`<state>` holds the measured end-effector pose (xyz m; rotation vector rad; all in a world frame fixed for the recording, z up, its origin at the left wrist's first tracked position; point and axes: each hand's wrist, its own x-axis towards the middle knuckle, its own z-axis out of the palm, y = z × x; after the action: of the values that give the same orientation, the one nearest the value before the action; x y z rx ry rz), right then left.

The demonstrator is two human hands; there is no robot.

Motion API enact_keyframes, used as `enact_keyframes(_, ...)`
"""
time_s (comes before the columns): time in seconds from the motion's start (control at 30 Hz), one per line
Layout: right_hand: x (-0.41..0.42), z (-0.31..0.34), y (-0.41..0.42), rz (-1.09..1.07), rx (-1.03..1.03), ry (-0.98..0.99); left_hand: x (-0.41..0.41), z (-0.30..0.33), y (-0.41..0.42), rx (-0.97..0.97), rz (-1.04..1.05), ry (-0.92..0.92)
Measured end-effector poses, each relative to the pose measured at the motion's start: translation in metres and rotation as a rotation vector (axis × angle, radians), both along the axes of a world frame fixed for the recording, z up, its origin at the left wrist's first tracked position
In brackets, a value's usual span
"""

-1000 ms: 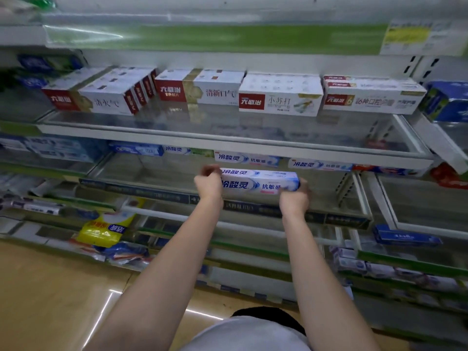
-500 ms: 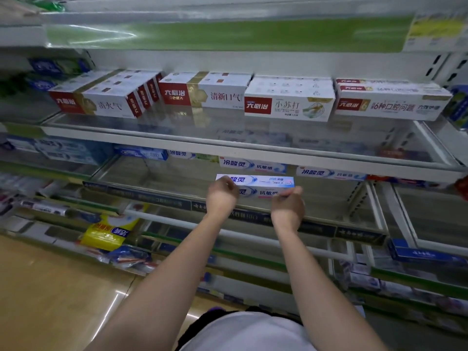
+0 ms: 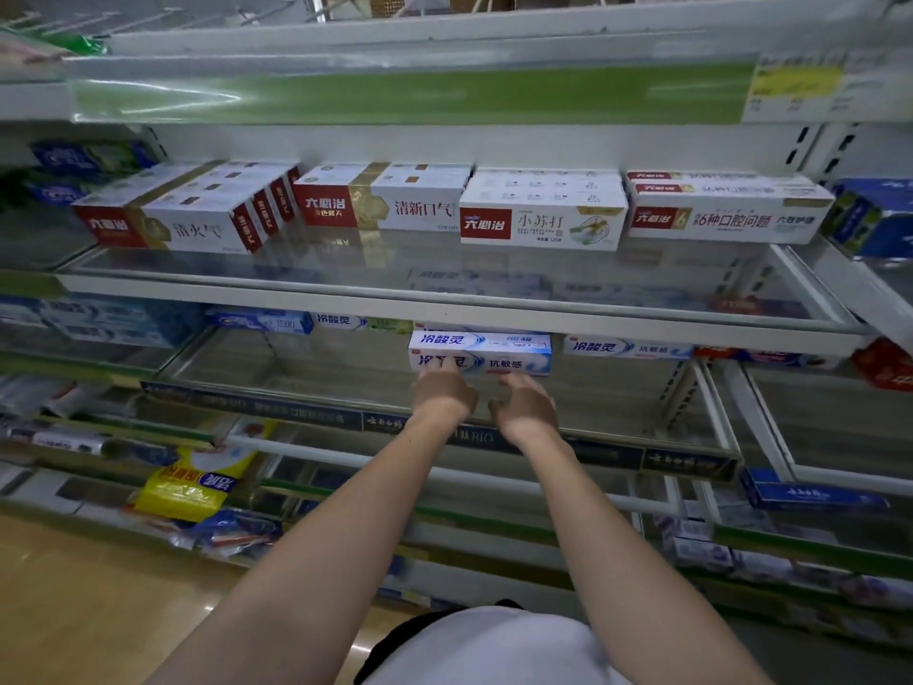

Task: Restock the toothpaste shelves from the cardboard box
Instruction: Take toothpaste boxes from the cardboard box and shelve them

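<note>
The white-and-blue toothpaste carton (image 3: 481, 353) sits toward the back edge of the middle glass shelf (image 3: 306, 373), stacked on another. The left hand (image 3: 442, 390) presses its fingertips on the carton's front face; the right hand (image 3: 526, 405) hovers just off it, fingers loose, gripping nothing. The carton looks light, stiff and thin-walled, best held by its short ends. The cardboard box is out of view, and the upper shelf's rim (image 3: 444, 313) hides the rows behind.
</note>
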<state>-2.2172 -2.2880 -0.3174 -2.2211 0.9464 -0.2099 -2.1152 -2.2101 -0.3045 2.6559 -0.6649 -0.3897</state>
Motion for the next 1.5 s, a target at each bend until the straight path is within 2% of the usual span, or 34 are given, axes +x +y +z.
enact_keyframes(0.17, 0.004, -0.001, -0.004, 0.09, -0.011, 0.101, 0.008, -0.006, -0.001, 0.006, -0.063, 0.123)
enact_keyframes(0.3, 0.004, -0.001, -0.005, 0.146, -0.055, 0.163, 0.016, -0.006, 0.004, 0.018, -0.057, 0.119)
enact_keyframes(0.37, 0.002, -0.004, -0.005, 0.053, 0.048, 0.061, 0.016, -0.008, 0.005, 0.01, -0.049, 0.111)
enact_keyframes(0.43, 0.001, -0.006, -0.008, -0.13, 0.145, -0.082, 0.013, -0.008, 0.005, -0.004, -0.054, 0.098)
enact_keyframes(0.5, 0.002, -0.006, -0.011, -0.24, 0.146, -0.108, 0.01, -0.007, 0.003, -0.02, -0.071, 0.085)
enact_keyframes(0.93, 0.01, -0.008, -0.009, -0.161, 0.071, 0.073, 0.009, -0.01, -0.002, -0.049, -0.109, 0.117)
enact_keyframes(1.13, 0.012, -0.01, -0.009, -0.173, 0.063, 0.067, 0.012, -0.014, -0.005, -0.071, -0.092, 0.118)
enact_keyframes(1.2, 0.012, -0.01, -0.01, -0.212, 0.112, -0.002, 0.012, -0.016, -0.008, -0.096, -0.083, 0.12)
enact_keyframes(1.4, -0.003, -0.003, -0.019, -0.49, 0.394, -0.384, -0.004, -0.019, -0.022, -0.274, -0.122, 0.14)
enact_keyframes(1.5, -0.018, -0.003, -0.028, -0.609, 0.572, -0.529, -0.025, -0.017, -0.035, -0.422, -0.104, 0.234)
